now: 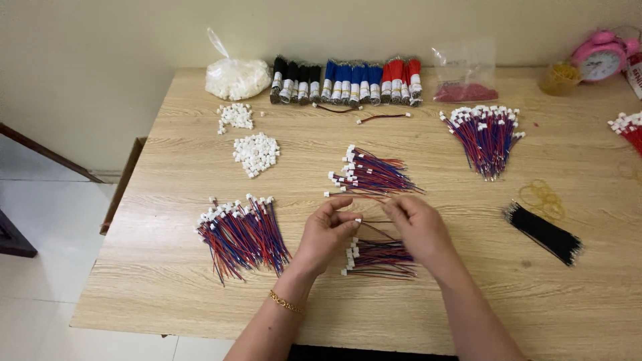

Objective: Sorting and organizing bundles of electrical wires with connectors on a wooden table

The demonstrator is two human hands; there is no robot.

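Observation:
My left hand and my right hand meet over the middle of the wooden table, pinching the two ends of a thin wire with a small white connector between them. Just below my hands lies a small pile of red and blue wires with white connectors. Another such pile lies just beyond my fingers. A gold bracelet sits on my left wrist.
A larger wire bundle lies at the left and another at the back right. Black wires, rubber bands, loose white connectors, a row of bundled wires, plastic bags and a pink alarm clock also sit here.

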